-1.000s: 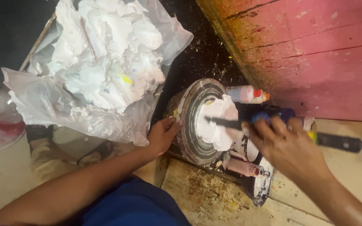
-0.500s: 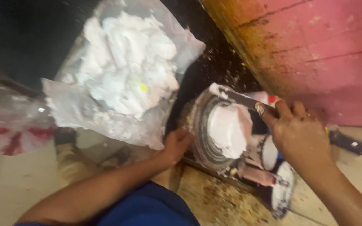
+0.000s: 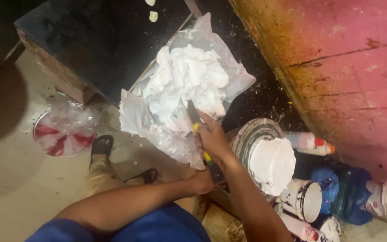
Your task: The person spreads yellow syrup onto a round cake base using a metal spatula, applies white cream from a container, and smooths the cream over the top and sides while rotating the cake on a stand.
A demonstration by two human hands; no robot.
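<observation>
My right hand [image 3: 212,138] grips a palette knife [image 3: 192,115] with a dark and yellow handle. Its blade points up into a heap of white cream [image 3: 187,83] lying in an opened clear plastic bag [image 3: 135,117]. To the right, a round white-coated cake [image 3: 272,163] sits on a striped turntable [image 3: 254,132]. My left hand [image 3: 201,181] rests low by the turntable's near edge, partly hidden under my right forearm; it looks closed, and I cannot see whether anything is in it.
Squeeze bottles [image 3: 312,142] lie beside the cake against a pink wall [image 3: 337,67]. A white tin [image 3: 307,200] and blue bags [image 3: 339,190] crowd the lower right. A dark table [image 3: 95,45] holds the bag. A red-and-white disc [image 3: 63,134] lies on the floor near my sandalled foot [image 3: 101,144].
My right hand has carried the knife left, away from the cake and over to the cream in the bag. My left hand has stayed by the turntable. The view has swung left.
</observation>
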